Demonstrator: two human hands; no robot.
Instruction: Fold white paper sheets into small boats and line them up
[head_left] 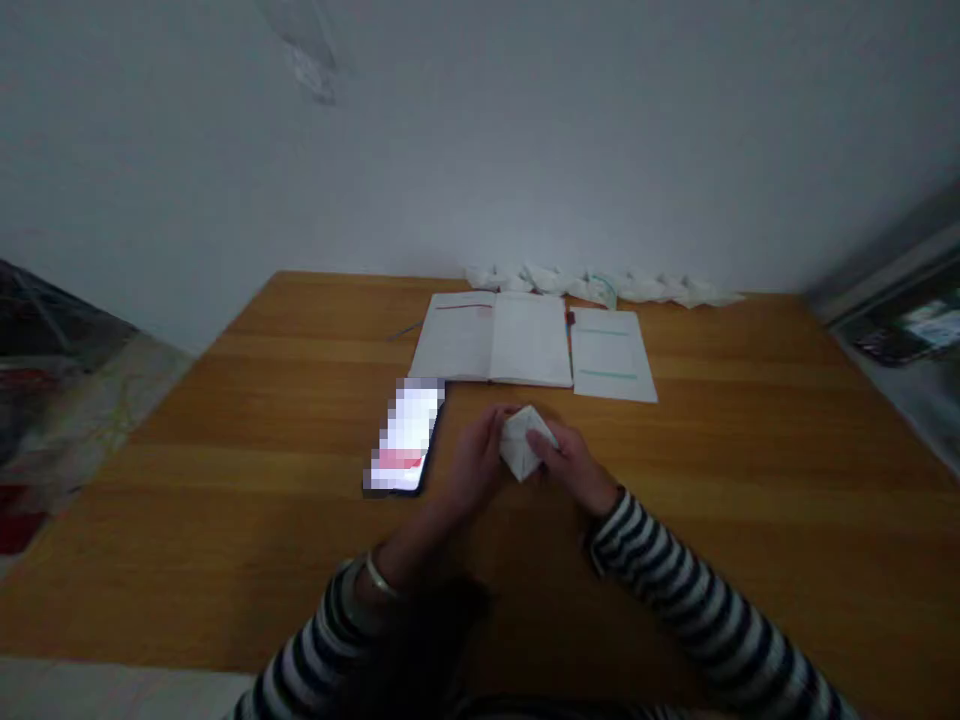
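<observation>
A small piece of folded white paper point(519, 447), diamond-shaped with creases, is held up between both hands above the wooden table. My left hand point(478, 452) grips its left edge, the fingers closed against it. From the right, my right hand point(568, 462) pinches the paper with the thumb lying across its front face. The fingers behind the paper are hidden. To the left of my left hand lies a phone point(406, 435) with a lit, blurred screen.
Beyond my hands an open notebook point(491, 340) lies on the wooden table point(750, 480), with a loose printed sheet point(613, 352) at its right. A thin pen-like object point(405, 331) is left of the notebook. Crumpled white material point(600, 287) lines the back edge by the wall.
</observation>
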